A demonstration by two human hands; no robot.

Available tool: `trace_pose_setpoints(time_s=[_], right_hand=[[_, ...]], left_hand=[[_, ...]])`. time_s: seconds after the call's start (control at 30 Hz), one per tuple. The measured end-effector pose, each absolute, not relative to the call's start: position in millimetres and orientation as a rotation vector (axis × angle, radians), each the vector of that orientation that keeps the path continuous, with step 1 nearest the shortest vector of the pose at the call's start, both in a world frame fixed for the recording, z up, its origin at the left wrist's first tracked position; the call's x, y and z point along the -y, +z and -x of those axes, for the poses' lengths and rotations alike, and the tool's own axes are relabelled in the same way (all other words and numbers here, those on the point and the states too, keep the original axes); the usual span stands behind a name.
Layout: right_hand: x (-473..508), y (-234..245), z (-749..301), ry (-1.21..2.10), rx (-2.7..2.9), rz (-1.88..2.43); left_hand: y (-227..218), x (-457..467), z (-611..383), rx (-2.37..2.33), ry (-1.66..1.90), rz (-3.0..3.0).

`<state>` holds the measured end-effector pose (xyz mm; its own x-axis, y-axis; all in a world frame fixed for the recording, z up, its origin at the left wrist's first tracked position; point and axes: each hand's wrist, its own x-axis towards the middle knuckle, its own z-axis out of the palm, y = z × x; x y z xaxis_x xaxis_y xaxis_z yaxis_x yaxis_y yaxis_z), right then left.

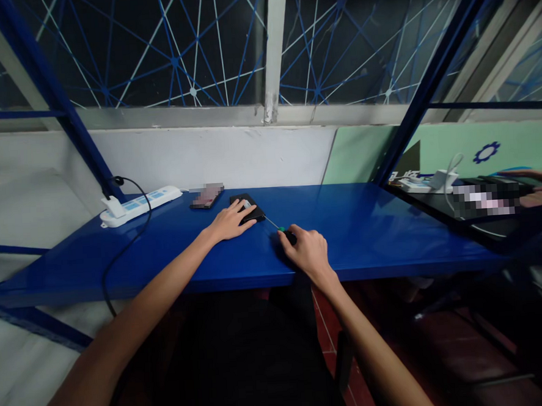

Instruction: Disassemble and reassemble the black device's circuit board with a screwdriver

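My left hand [230, 221] lies with fingers spread over a flat black box-like device [254, 214], pressing it against the blue tabletop. A small pale patch shows on the device between the fingers; much of its top is hidden. My right hand [307, 248] is closed around a screwdriver [273, 223] with a thin metal shaft and a black and green handle. The shaft points up and left, its tip at the device's right edge. Whether the tip sits in a screw is too small to tell.
On the blue table [346, 235], a phone [207, 196] lies behind my left hand. A white power strip [142, 206] with a plugged-in black cable [130, 236] stands at the left. Blue frame posts rise on both sides. At the right, another person's hand [541, 189] is near a blurred-out screen.
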<state>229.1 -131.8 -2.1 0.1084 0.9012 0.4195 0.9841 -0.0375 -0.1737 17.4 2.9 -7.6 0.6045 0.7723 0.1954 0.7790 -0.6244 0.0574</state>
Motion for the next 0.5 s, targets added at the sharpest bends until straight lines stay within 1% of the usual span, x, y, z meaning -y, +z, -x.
trace_pose_setpoints(time_s=[0.5], right_hand=[[130.7, -2.7, -228.9, -0.278, 1.831, 2.013]], left_hand=[[-9.5, -5.0, -16.6, 1.339, -0.318, 2.780]])
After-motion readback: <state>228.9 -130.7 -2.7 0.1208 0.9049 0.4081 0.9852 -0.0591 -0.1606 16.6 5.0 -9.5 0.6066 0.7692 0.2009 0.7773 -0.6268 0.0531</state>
